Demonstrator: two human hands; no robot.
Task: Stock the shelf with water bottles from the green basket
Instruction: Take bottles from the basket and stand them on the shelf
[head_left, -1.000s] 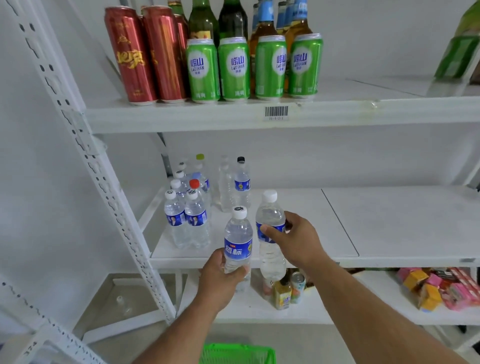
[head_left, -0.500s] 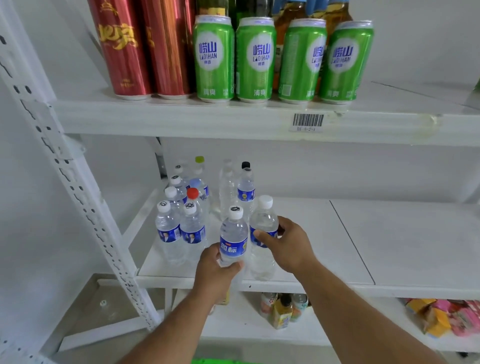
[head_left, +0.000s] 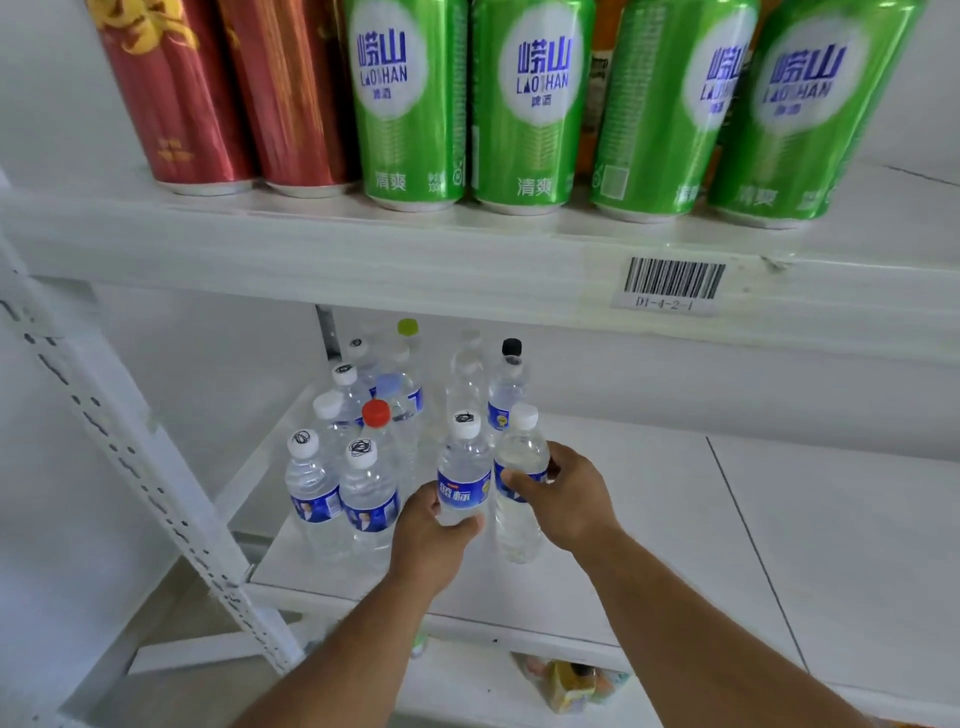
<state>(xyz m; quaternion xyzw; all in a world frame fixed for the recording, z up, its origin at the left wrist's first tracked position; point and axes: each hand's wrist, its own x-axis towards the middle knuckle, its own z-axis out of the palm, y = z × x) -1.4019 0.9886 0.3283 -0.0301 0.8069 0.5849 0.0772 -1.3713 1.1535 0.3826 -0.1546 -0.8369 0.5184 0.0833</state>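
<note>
My left hand (head_left: 431, 535) grips a clear water bottle (head_left: 464, 467) with a blue label and a white cap. Beside it my right hand (head_left: 563, 496) grips a taller clear water bottle (head_left: 519, 525) with a plain white cap. Both bottles stand upright over the white middle shelf (head_left: 649, 530), close together, just right of a cluster of several water bottles (head_left: 343, 488) standing at the shelf's left end. Whether the two bottles' bases touch the shelf I cannot tell. The green basket is out of view.
The upper shelf (head_left: 467, 260) hangs low over the bottles, carrying red cans (head_left: 228, 88) and green cans (head_left: 524, 104). A perforated white upright (head_left: 130, 457) slants along the left. The middle shelf extends bare to the right. Small items (head_left: 571, 680) lie on the shelf below.
Both hands have carried their bottles forward from the shelf's front edge onto the middle shelf, next to the cluster. The view has moved closer and the basket has dropped out of sight.
</note>
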